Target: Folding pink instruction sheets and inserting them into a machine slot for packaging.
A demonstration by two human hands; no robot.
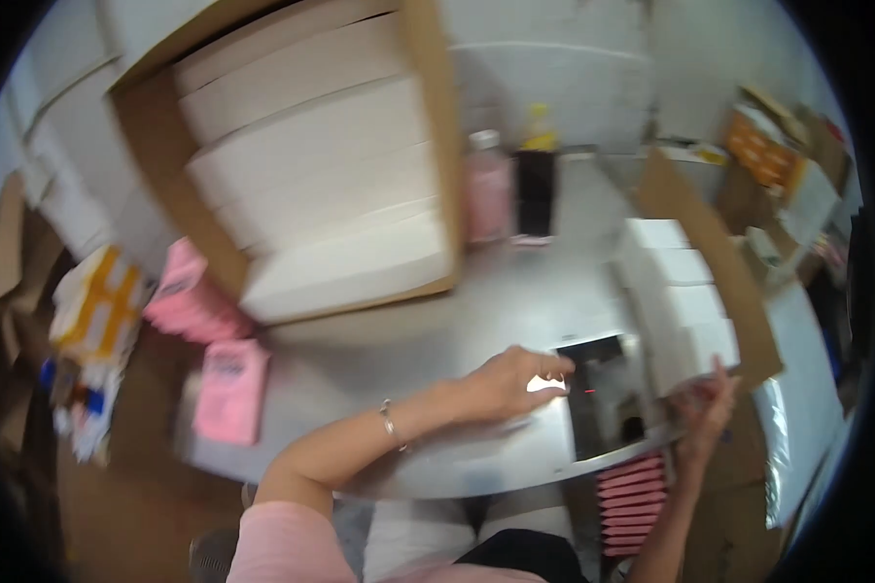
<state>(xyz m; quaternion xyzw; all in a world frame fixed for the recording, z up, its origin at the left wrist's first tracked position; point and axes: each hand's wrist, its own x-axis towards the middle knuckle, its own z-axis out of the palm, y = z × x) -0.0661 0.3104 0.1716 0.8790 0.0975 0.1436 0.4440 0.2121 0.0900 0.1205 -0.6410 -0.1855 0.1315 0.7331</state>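
Observation:
My left hand (515, 381), with a bracelet on the wrist, reaches across the grey table (437, 340). Its fingers curl over a small bright white thing at the left edge of a dark square device (603, 394); blur hides whether they grip it. A red dot glows on the device. My right hand (705, 406) is raised at the device's right side, fingers apart. It touches the near end of a long cardboard carton (719, 282) lined with white boxes (685, 301).
A big cardboard carton (165, 165) of white boxes fills the far left of the table. A pink bottle (486, 189) and a dark bottle with a yellow cap (535, 185) stand behind. Pink packets (231, 389) lie at the left, and pink flat packs (634, 505) are stacked below the table edge.

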